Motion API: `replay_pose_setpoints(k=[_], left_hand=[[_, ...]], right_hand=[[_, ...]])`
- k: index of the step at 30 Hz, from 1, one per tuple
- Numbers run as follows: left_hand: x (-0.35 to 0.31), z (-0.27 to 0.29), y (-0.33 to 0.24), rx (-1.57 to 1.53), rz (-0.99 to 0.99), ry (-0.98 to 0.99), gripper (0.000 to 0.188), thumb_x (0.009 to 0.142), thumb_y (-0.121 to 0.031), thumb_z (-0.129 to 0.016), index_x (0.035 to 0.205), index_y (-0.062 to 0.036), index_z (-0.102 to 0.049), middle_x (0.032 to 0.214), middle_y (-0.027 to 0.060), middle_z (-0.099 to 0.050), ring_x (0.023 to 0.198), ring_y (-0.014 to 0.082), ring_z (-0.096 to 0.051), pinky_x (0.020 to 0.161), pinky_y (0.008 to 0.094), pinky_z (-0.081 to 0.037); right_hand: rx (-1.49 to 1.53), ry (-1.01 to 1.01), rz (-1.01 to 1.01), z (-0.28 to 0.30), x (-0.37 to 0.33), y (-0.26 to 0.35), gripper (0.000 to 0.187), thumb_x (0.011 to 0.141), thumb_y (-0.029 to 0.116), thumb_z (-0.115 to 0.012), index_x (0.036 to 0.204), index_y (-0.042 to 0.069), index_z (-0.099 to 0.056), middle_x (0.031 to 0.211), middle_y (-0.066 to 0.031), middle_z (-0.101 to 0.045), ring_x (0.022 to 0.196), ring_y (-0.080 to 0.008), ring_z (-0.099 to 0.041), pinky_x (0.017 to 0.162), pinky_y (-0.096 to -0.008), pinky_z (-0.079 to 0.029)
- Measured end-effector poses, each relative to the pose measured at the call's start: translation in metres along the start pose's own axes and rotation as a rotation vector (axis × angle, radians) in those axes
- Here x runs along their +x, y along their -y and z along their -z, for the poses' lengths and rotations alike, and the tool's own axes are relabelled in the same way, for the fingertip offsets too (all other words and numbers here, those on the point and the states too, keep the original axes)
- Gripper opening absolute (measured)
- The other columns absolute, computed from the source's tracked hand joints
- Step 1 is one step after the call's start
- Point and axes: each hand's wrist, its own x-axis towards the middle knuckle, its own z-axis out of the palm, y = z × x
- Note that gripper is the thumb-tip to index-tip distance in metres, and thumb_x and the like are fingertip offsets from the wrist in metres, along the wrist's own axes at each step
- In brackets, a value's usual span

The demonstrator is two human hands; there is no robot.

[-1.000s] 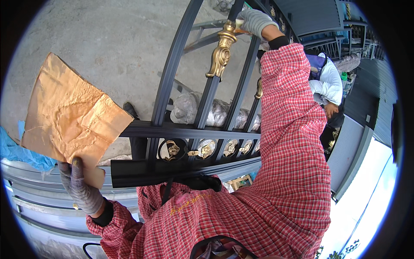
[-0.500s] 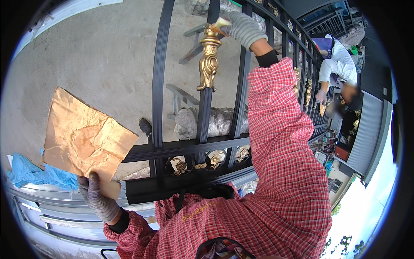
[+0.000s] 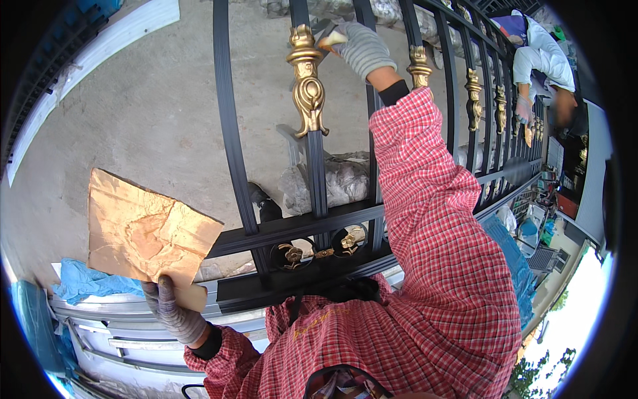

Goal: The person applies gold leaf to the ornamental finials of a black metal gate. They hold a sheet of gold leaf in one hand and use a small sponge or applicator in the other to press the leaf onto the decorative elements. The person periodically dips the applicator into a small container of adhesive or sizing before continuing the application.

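Note:
My left hand (image 3: pixel 174 311), in a grey glove, pinches the lower edge of a cardboard piece (image 3: pixel 146 233) smeared with gold paint, thickest at its middle. Gloved as well, my right hand (image 3: pixel 365 52) is closed on a small pale sponge-like piece (image 3: pixel 335 40) with an orange-brown edge. That piece is just right of the top of a gold scrolled ornament (image 3: pixel 308 90) fixed on a black fence bar (image 3: pixel 316 179); I cannot tell whether they touch. Gold flower ornaments (image 3: pixel 292 255) sit in rings along the lower rails.
Another person (image 3: pixel 541 56) in light sleeves works farther along the black fence, a gloved hand at its bars. Wrapped bundles (image 3: pixel 332 183) lie beneath it. A blue cloth (image 3: pixel 93 279) and metal profiles (image 3: pixel 100 312) are at lower left. More gold ornaments (image 3: pixel 474 100) line the fence.
My right hand has come off the top of the gold ornament to its right side with the sponge-like piece. My left hand still holds the cardboard. The whole view has shifted.

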Motion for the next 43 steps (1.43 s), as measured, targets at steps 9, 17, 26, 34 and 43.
replay_pose_setpoints(k=[9, 17, 26, 34, 43], left_hand=[[-0.012, -0.009, 0.002, -0.036, -0.109, 0.085, 0.045, 0.075, -0.021, -0.058, 0.112, 0.0001, -0.045, 0.105, 0.0086, -0.049, 0.093, 0.0176, -0.048, 0.083, 0.0286, -0.037], [-0.021, -0.022, -0.005, -0.038, -0.102, 0.122, 0.046, 0.073, -0.020, -0.060, 0.112, -0.0015, -0.044, 0.104, 0.0084, -0.051, 0.091, 0.0182, -0.050, 0.081, 0.0292, -0.039], [-0.036, -0.029, -0.011, -0.030, -0.147, 0.117, 0.044, 0.074, -0.022, -0.059, 0.110, -0.0008, -0.046, 0.103, 0.0071, -0.050, 0.092, 0.0166, -0.048, 0.081, 0.0277, -0.037], [-0.029, -0.024, -0.013, 0.002, -0.102, 0.161, 0.042, 0.074, -0.021, -0.059, 0.110, -0.0019, -0.046, 0.100, 0.0078, -0.052, 0.088, 0.0165, -0.050, 0.078, 0.0272, -0.039], [-0.023, -0.024, -0.022, 0.011, -0.057, 0.167, 0.037, 0.075, -0.018, -0.058, 0.107, -0.0030, -0.048, 0.096, 0.0068, -0.053, 0.084, 0.0159, -0.051, 0.073, 0.0268, -0.042]], right_hand=[[0.168, 0.015, -0.124, 0.004, -0.058, 0.021, 0.024, 0.070, 0.027, -0.060, 0.083, 0.008, -0.058, 0.082, -0.0119, -0.058, 0.079, -0.0285, -0.055, 0.071, -0.0366, -0.043], [0.274, -0.068, 0.092, 0.012, -0.063, 0.035, 0.015, 0.069, 0.017, -0.061, 0.081, 0.007, -0.058, 0.079, -0.0101, -0.057, 0.075, -0.0284, -0.054, 0.069, -0.0358, -0.042], [0.112, -0.078, 0.143, 0.004, -0.063, 0.044, 0.015, 0.070, 0.020, -0.058, 0.081, 0.009, -0.060, 0.081, -0.0097, -0.057, 0.079, -0.0274, -0.054, 0.070, -0.0340, -0.043], [0.279, 0.039, -0.182, 0.008, -0.119, 0.051, 0.019, 0.068, 0.014, -0.060, 0.084, 0.005, -0.059, 0.080, -0.0136, -0.058, 0.077, -0.0303, -0.056, 0.070, -0.0356, -0.045], [0.247, 0.044, -0.165, -0.008, -0.123, 0.046, 0.015, 0.071, 0.020, -0.057, 0.082, 0.011, -0.061, 0.082, -0.0122, -0.059, 0.077, -0.0280, -0.057, 0.069, -0.0342, -0.045]])
